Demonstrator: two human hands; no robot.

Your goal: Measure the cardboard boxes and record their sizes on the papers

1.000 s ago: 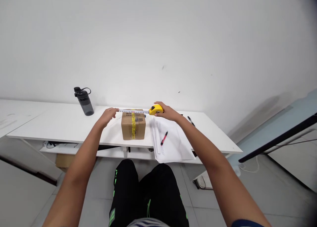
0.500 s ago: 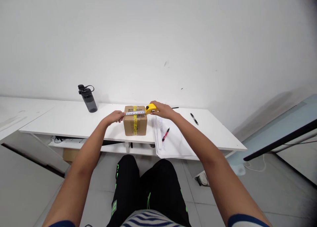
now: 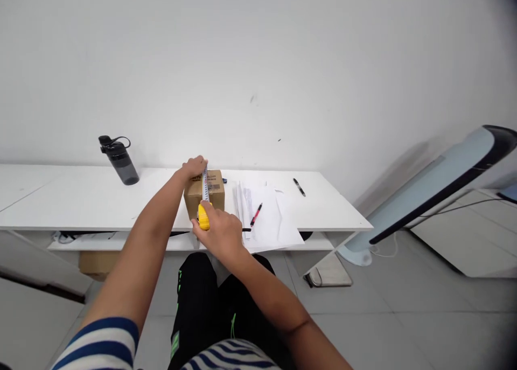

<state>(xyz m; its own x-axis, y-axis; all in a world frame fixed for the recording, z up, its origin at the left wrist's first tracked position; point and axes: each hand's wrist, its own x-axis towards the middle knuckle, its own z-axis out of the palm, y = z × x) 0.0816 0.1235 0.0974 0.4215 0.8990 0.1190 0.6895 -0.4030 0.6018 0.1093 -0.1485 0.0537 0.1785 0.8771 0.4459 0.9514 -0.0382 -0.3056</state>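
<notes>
A small brown cardboard box (image 3: 214,193) with yellow tape stands on the white table (image 3: 81,203). My right hand (image 3: 220,232) grips a yellow tape measure (image 3: 203,218) at the box's near side. Its blade (image 3: 205,184) runs front to back over the box top. My left hand (image 3: 194,166) pinches the blade's end at the box's far top edge.
A dark water bottle (image 3: 118,160) stands at the back left of the table. Loose white papers (image 3: 266,219) with a red pen (image 3: 256,215) lie right of the box, a black marker (image 3: 299,187) farther right. A fallen light-blue panel (image 3: 428,192) leans at the right.
The tape ran left to right across the box top; now it runs front to back. My right hand came to the near side with the case, my left went to the far edge.
</notes>
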